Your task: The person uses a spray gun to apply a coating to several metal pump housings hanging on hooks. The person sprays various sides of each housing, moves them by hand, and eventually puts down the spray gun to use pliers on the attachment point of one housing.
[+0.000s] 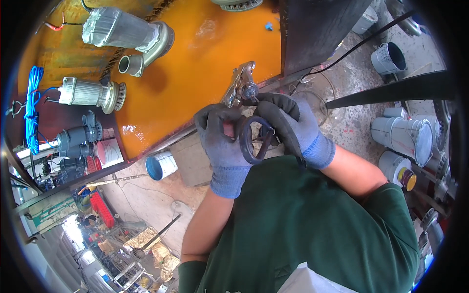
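Observation:
A shiny silver metal tool (242,87), shaped somewhat like a spray gun, is held up over the near edge of the orange bench. My left hand (221,136), in a grey-and-blue work glove, is closed at the tool's lower end. The gloved fingers of my right hand (293,122) are bent together at its right side, by a small round knob. Below the tool, between both hands, hangs a dark loop (254,157), like a strap or bent hose. My gloves hide much of the grip and where the loop joins.
On the orange bench (195,63) lie a large metal pump (122,31), a smaller pump (88,93) and a blue cable coil (33,110). A dark panel (317,34) borders its right end. Buckets (388,58) and a black bar (386,91) are at right; a blue-and-white bucket (163,165) stands below the bench.

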`<state>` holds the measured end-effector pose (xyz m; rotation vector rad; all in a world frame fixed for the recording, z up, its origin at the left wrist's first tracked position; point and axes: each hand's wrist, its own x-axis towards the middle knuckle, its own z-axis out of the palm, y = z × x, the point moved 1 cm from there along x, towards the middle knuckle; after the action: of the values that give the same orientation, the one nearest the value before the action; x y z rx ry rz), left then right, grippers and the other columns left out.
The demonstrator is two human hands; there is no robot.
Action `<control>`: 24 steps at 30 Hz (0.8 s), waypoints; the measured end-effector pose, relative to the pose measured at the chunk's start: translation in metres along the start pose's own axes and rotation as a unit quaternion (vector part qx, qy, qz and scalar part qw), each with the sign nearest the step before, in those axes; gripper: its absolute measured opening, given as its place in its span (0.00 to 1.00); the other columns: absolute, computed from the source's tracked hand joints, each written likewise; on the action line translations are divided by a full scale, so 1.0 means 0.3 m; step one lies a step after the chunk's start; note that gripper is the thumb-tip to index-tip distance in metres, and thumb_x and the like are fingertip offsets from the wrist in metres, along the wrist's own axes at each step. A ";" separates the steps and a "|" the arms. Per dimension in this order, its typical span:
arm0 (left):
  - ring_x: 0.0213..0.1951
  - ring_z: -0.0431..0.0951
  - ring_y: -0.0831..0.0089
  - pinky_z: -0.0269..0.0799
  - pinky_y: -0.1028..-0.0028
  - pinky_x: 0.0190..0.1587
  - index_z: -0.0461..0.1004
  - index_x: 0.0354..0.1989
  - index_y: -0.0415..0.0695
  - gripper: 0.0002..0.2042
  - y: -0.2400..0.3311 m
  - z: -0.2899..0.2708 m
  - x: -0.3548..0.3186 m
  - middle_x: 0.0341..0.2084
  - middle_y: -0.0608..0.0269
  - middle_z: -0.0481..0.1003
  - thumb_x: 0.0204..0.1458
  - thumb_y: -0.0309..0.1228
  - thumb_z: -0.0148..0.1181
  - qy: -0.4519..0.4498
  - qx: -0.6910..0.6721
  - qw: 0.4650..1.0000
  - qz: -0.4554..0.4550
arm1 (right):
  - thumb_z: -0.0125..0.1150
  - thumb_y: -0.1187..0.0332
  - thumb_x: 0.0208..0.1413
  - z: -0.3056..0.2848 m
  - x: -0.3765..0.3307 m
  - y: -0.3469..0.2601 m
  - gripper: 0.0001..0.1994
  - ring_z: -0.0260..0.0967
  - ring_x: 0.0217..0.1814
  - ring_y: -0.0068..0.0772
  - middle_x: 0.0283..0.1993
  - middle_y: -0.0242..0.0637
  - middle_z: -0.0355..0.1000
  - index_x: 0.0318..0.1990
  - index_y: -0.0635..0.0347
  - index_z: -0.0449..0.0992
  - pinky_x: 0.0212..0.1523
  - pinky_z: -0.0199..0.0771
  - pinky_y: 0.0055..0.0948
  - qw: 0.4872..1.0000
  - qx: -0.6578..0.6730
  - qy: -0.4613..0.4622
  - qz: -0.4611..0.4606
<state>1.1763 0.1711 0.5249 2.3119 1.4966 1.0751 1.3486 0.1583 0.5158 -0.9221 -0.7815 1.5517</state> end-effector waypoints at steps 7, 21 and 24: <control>0.42 0.76 0.57 0.74 0.60 0.43 0.80 0.39 0.43 0.12 0.010 0.011 -0.015 0.37 0.56 0.78 0.50 0.29 0.77 -0.013 -0.019 1.000 -0.016 | 0.59 0.65 0.72 -0.026 0.015 0.010 0.12 0.68 0.27 0.13 0.28 0.28 0.73 0.44 0.67 0.81 0.26 0.68 0.19 0.998 -0.054 -0.019 -0.016; 0.40 0.75 0.54 0.71 0.58 0.45 0.78 0.34 0.43 0.07 0.046 -0.001 0.009 0.33 0.56 0.76 0.50 0.24 0.71 -0.026 -0.034 0.999 -0.026 | 0.58 0.66 0.70 -0.063 0.055 -0.019 0.12 0.74 0.28 0.22 0.28 0.35 0.75 0.42 0.68 0.81 0.30 0.72 0.27 0.976 -0.190 -0.078 -0.077; 0.40 0.75 0.54 0.72 0.58 0.45 0.78 0.33 0.43 0.07 0.042 -0.001 0.019 0.33 0.56 0.76 0.50 0.25 0.72 -0.020 -0.037 0.999 -0.006 | 0.58 0.66 0.69 -0.065 0.055 -0.037 0.12 0.76 0.29 0.23 0.29 0.37 0.77 0.42 0.68 0.81 0.31 0.73 0.27 0.969 -0.214 -0.089 -0.084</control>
<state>1.1865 0.1698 0.5343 2.2581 1.4297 1.0561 1.3697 0.1764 0.5137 -1.0019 -1.3268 1.3521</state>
